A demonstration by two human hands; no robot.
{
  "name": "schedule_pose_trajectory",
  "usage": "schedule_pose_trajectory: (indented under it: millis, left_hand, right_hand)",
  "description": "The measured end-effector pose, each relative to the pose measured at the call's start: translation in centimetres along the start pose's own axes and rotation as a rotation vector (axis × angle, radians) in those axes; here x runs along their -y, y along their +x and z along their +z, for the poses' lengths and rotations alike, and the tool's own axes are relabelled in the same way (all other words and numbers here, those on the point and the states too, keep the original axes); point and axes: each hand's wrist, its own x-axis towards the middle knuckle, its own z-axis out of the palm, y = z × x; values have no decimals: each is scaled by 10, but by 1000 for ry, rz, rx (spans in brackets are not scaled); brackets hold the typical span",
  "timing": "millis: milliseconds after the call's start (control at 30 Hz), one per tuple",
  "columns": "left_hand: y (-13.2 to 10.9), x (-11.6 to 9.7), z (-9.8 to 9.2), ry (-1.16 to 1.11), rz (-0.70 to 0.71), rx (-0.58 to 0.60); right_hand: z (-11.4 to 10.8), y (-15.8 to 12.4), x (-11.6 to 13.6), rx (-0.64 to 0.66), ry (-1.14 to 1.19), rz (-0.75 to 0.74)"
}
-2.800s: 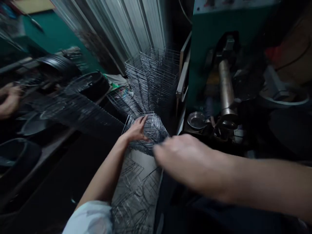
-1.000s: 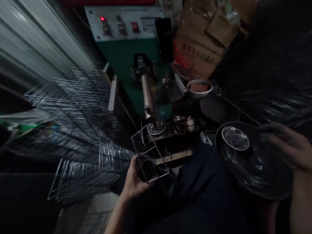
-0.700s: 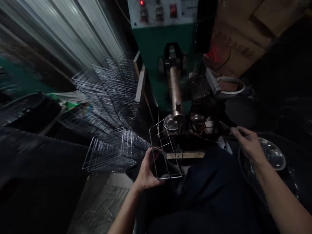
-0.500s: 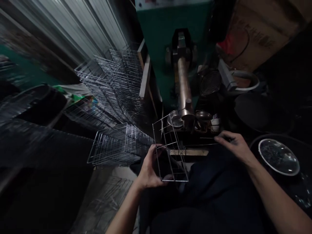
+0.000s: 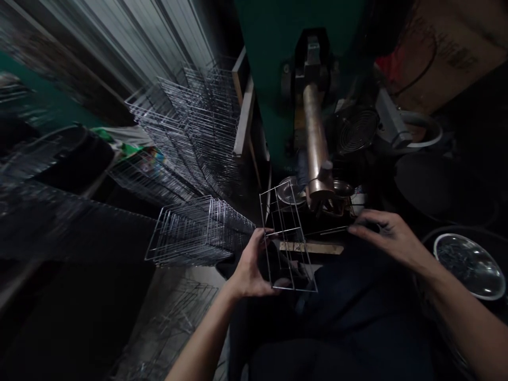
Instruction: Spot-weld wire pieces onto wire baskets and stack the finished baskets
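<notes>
metal wire frame (image 5: 283,231) in the curled left hand (image 5: 249,272)

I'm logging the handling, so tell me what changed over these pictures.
The left hand has gone from a stack of silver wire frames to holding one rectangular silver wire frame. The right hand, a second ago right of the round shiny metal bowl, is now left of it, pinching a thin silver wire. The stack appears unmoved.

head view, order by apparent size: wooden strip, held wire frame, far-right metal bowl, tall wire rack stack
Tall wire rack stack
Held wire frame, metal bowl: too alike to rank
Wooden strip
</notes>
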Motion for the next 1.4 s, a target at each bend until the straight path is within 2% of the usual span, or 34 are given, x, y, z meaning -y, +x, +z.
schedule_pose_trajectory:
  millis: [133, 367, 567, 933, 1400]
  left_hand:
    - [4, 9, 3, 57, -9, 20]
    - [23, 20, 8, 204, 25, 30]
    - [36, 23, 12, 158, 42, 14]
    - [47, 38, 17, 138, 48, -2]
    - [54, 54, 26, 14, 76, -30]
  right_hand:
    - [2, 7, -5, -19, 21, -58]
    - [17, 37, -26, 14, 9, -193]
    - [22, 51, -40, 56, -25, -245]
    - [13, 67, -51, 100, -30, -217]
    - [9, 72, -49, 90, -4, -164]
